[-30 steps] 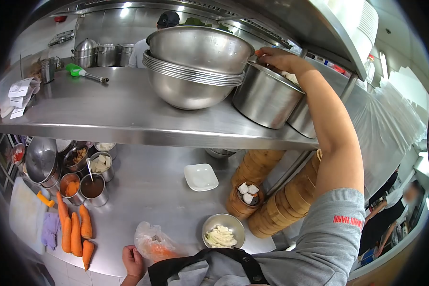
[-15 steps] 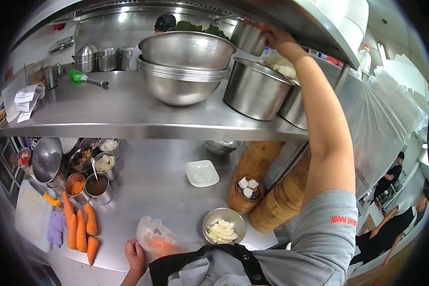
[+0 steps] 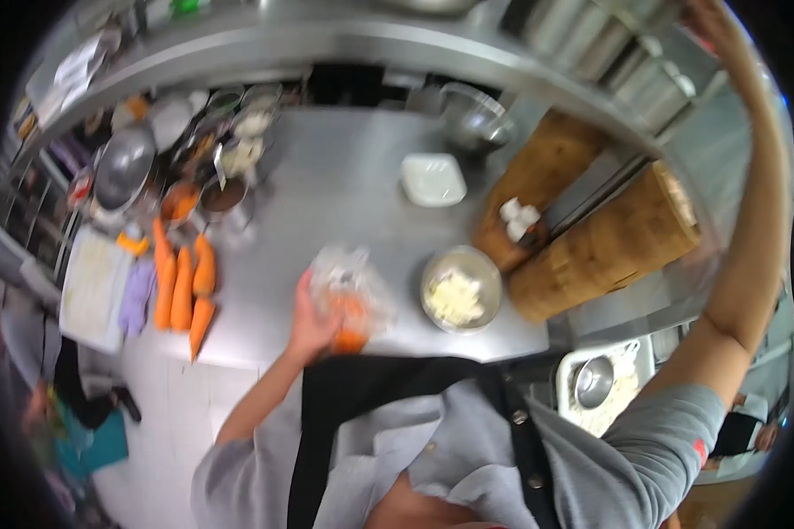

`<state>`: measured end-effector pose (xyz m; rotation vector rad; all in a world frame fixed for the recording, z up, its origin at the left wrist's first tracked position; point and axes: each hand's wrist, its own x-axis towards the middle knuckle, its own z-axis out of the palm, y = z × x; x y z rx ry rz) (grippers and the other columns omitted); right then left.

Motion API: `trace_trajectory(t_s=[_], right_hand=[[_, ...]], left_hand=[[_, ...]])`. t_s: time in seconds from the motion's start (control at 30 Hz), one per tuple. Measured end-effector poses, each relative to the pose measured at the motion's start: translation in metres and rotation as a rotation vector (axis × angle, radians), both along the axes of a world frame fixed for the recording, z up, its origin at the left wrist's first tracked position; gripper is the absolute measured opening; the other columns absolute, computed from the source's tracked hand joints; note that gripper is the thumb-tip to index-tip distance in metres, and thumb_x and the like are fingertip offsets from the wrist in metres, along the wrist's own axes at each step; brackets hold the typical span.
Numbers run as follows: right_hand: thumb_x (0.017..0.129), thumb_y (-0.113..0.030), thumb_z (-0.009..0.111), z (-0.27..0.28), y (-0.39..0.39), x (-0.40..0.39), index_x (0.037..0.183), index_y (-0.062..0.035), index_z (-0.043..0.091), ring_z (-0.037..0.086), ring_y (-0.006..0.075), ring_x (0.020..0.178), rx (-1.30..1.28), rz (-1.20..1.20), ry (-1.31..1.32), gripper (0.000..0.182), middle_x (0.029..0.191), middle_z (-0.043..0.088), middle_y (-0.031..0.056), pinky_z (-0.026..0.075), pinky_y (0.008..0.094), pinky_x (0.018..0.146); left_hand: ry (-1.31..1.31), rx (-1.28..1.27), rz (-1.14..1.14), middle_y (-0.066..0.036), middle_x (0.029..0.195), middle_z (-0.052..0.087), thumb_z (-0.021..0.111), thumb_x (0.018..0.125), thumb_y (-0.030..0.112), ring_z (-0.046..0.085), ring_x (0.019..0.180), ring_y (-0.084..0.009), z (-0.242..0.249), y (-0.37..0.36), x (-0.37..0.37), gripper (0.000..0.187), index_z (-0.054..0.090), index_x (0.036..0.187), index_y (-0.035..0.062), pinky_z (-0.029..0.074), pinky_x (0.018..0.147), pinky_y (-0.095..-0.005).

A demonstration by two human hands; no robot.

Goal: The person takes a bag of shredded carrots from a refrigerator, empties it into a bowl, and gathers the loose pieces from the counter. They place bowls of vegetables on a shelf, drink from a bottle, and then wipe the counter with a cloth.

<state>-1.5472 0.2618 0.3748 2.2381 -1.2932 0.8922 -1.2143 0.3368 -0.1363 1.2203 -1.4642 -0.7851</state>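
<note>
A: Hands?
B: Staying apart isn't in doubt: they're sitting well separated. Left hand (image 3: 314, 319) is touching the left side of a clear plastic bag (image 3: 351, 280); can't tell if it's gripping. Right hand (image 3: 717, 25) is hovering high, near the right end of the shelf (image 3: 397, 44). Too blurred to tell what it's holding, if anything.
A: Bag's where?
B: Sitting at the tabletop (image 3: 326, 189)'s near edge, orange contents showing through.
A: Right of it?
B: Metal bowl (image 3: 491, 286) is standing near that same edge, holding pale pieces (image 3: 456, 298).
A: Left?
B: Carrots (image 3: 182, 291) are lying by the near left corner, purple cloth (image 3: 136, 295) just beside, white board (image 3: 93, 286) lying along the left edge.
A: Farther?
B: White dish (image 3: 433, 181) is sitting toward the far edge; bamboo steamers (image 3: 582, 269) are lining the right edge; metal containers (image 3: 224, 207) are crowding the far left corner.
</note>
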Motion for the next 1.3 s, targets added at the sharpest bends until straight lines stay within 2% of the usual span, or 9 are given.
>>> trace_trajectory(t_s=[0.2, 0.37, 0.57, 0.7, 0.8, 0.9, 1.07, 1.1, 1.3], right_hand=[[0.084, -0.001, 0.054, -0.052, 0.074, 0.022, 0.105, -0.0055, 0.057, 0.059, 0.0235, 0.091, -0.068, 0.128, 0.073, 0.022, 0.102, 0.058, 0.0103, 0.051, 0.0333, 0.074], [0.081, 0.0, 0.057, -0.124, 0.089, 0.034, 0.101, -0.0061, 0.056, 0.059, 0.026, 0.092, -0.057, 0.238, 0.078, 0.021, 0.104, 0.056, 0.0106, 0.051, 0.0343, 0.073], [0.079, -0.005, 0.06, -0.343, 0.072, 0.069, 0.099, -0.0123, 0.056, 0.06, 0.0297, 0.085, 0.417, 0.362, 0.057, 0.021, 0.104, 0.053, 0.0089, 0.052, 0.0374, 0.066], [0.083, -0.01, 0.055, -0.473, 0.072, 0.09, 0.103, -0.0135, 0.056, 0.062, 0.0292, 0.078, 0.562, 0.379, 0.097, 0.02, 0.103, 0.053, 0.0091, 0.053, 0.0399, 0.065], [0.084, -0.012, 0.056, -0.479, 0.071, 0.095, 0.103, -0.013, 0.056, 0.062, 0.03, 0.08, 0.677, 0.402, 0.041, 0.019, 0.103, 0.054, 0.0097, 0.052, 0.0409, 0.066], [0.083, -0.015, 0.06, -0.43, 0.067, 0.097, 0.105, -0.0133, 0.056, 0.062, 0.0297, 0.082, 0.822, 0.392, 0.046, 0.022, 0.102, 0.055, 0.0097, 0.051, 0.0409, 0.065], [0.072, -0.037, 0.075, -0.412, 0.043, 0.111, 0.125, -0.0113, 0.051, 0.051, 0.0359, 0.113, 0.612, 0.404, 0.013, 0.064, 0.122, 0.05, 0.0171, 0.043, 0.0462, 0.092], [0.069, -0.045, 0.076, -0.422, 0.04, 0.116, 0.138, -0.0103, 0.04, 0.035, 0.0394, 0.131, 0.674, 0.377, 0.039, 0.085, 0.139, 0.038, 0.0224, 0.03, 0.0479, 0.107], [0.08, -0.038, 0.067, -0.467, 0.014, 0.123, 0.143, -0.0073, 0.032, 0.021, 0.0362, 0.14, 0.784, 0.462, 0.031, 0.078, 0.149, 0.027, 0.0231, 0.018, 0.046, 0.115]], left_hand=[[0.15, 0.067, 0.4, -0.015, 0.109, 0.054, 0.05, 0.09, 0.008, 0.054, 0.104, -0.0232, -0.002, -0.027, 0.049, 0.034, 0.043, 0.122, 0.0006, 0.043, 0.091, -0.0343], [0.263, 0.124, 0.369, -0.012, 0.112, 0.053, 0.055, 0.088, 0.01, 0.054, 0.104, -0.0221, 0.01, -0.031, 0.104, 0.04, 0.042, 0.125, 0.0007, 0.042, 0.093, -0.0313], [0.022, 0.043, 0.498, -0.02, 0.134, 0.033, 0.063, 0.081, 0.01, 0.042, 0.119, -0.0277, 0.006, -0.004, 0.115, 0.069, 0.03, 0.141, 0.003, 0.035, 0.101, -0.035], [-0.551, -0.158, 0.914, -0.023, 0.137, 0.029, 0.063, 0.076, 0.004, 0.035, 0.123, -0.0363, 0.022, 0.014, 0.106, 0.072, 0.031, 0.141, 0.0036, 0.027, 0.105, -0.0419], [-0.613, -0.444, 0.73, -0.021, 0.133, 0.037, 0.062, 0.075, 0.002, 0.038, 0.121, -0.0351, 0.039, 0.027, 0.097, 0.062, 0.041, 0.133, 0.0033, 0.03, 0.104, -0.0416], [-0.475, -0.424, 0.346, -0.015, 0.112, 0.058, 0.057, 0.075, -0.005, 0.052, 0.11, -0.0342, 0.046, 0.031, 0.064, 0.034, 0.057, 0.109, 0.0012, 0.04, 0.097, -0.0408], [-0.462, -0.055, -0.005, -0.022, 0.136, 0.041, 0.064, 0.085, 0.013, 0.041, 0.127, -0.0367, 0.036, 0.019, 0.013, 0.061, 0.034, 0.136, 0.0001, 0.034, 0.105, -0.0411], [-0.442, -0.007, -0.041, -0.023, 0.139, 0.037, 0.063, 0.086, 0.016, 0.037, 0.13, -0.0374, 0.033, 0.015, 0.007, 0.065, 0.03, 0.139, 0.0002, 0.033, 0.106, -0.0412], [-0.348, 0.075, -0.214, -0.023, 0.148, 0.027, 0.059, 0.089, 0.02, 0.026, 0.137, -0.0381, 0.01, 0.0, -0.007, 0.073, 0.017, 0.146, 0.0, 0.025, 0.112, -0.0398]])
